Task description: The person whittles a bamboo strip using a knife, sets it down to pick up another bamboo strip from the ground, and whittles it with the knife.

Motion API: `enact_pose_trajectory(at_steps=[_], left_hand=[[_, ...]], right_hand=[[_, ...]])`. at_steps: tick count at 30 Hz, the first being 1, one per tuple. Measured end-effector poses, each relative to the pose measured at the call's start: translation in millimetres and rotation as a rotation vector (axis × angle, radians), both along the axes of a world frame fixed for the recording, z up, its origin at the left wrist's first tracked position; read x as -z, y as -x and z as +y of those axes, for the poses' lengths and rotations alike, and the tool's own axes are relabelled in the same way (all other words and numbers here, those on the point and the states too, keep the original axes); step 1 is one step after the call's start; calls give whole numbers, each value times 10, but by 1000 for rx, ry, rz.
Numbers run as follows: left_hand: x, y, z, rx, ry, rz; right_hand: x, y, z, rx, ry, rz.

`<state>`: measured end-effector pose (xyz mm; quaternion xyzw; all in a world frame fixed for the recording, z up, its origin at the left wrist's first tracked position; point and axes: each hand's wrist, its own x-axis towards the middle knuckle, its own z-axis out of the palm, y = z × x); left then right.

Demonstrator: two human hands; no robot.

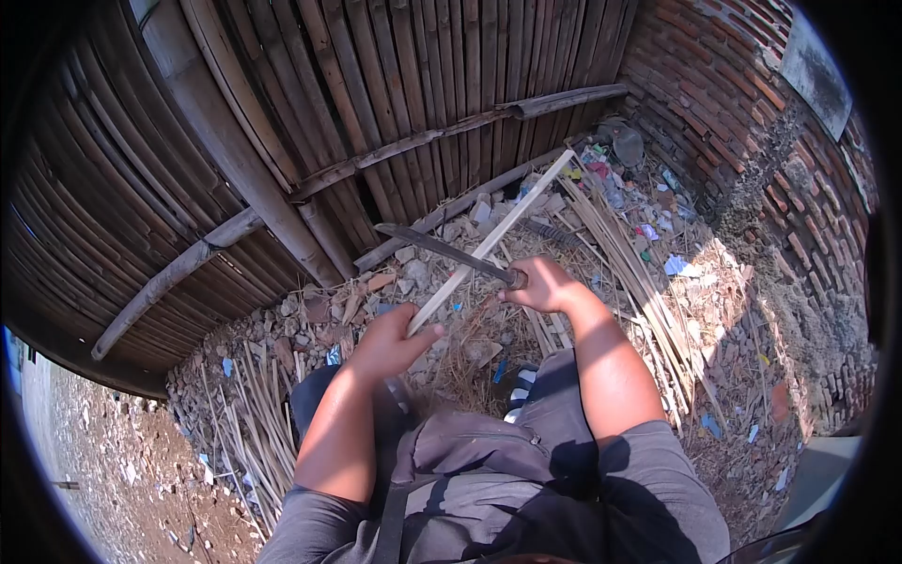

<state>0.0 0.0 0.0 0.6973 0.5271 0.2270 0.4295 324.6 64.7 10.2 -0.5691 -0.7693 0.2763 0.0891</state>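
1. While both forearms reach forward over the lap, the left grip [387, 340] is clenched round the near end of a pale strip [519, 209], its thumb pointing right.
2. The strip slants up from that hand toward the far right, its far end reaching above the rubble [413, 275] near the foot of the slat wall [423, 85].
3. The right grip [543, 285] grasps a knife [423, 242] by its handle, fingers wrapped round it, to the right of the strip.
4. The blade points left and slightly far, crossing the strip at about its middle; whether edge and strip touch, I cannot tell.
5. On the right, a long bundle of strips [620, 254] lies on the rubble, running from the far end toward the near right.
6. On the left, a heap of sticks [254, 423] lies beside the person's left leg, just near of the slat wall.
7. A thick pole [225, 141] leans across the slat wall on the left, and a thinner rail [395, 148] runs across it toward the right.
8. A brick wall [695, 108] stands on the far right, with litter [648, 231] strewn near its base.
9. Between the knees shows a foot in a blue and white sandal [522, 383].
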Motion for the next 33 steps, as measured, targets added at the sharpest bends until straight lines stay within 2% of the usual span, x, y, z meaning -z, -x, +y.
enact_pose_trajectory(at_steps=[5, 6, 9, 13, 14, 17, 18, 21, 22, 25, 28, 33], left_hand=[[-82, -57, -46, 10, 20, 45], [-52, -34, -25, 7, 7, 46], [41, -38, -2, 1, -6, 47], [13, -59, -21, 16, -13, 70], [29, -50, -40, 26, -17, 74], [59, -42, -46, 32, 12, 25], [57, -39, -32, 34, 16, 25], [29, -36, -21, 37, 25, 23], [-5, -45, -32, 37, 23, 23], [42, -49, -44, 45, -3, 42], [64, -52, -27, 45, -3, 66], [88, -46, -23, 42, 5, 88]], right_hand=[[14, -234, 7, 166, -65, -24], [36, -184, -11, 149, -150, -37], [119, -80, 17, 13, -150, -34], [-32, 191, -97, -80, -36, -165], [-16, 206, -131, -119, -93, -154], [-43, 154, -99, -103, -26, -128], [10, 21, -44, -49, -25, -46], [102, -166, 29, 116, -186, -46], [110, -232, 82, 174, -106, -11], [141, -299, 90, 180, -218, -64], [-24, -141, -5, 187, -149, -147], [-87, 155, -104, -4, -93, -204]])
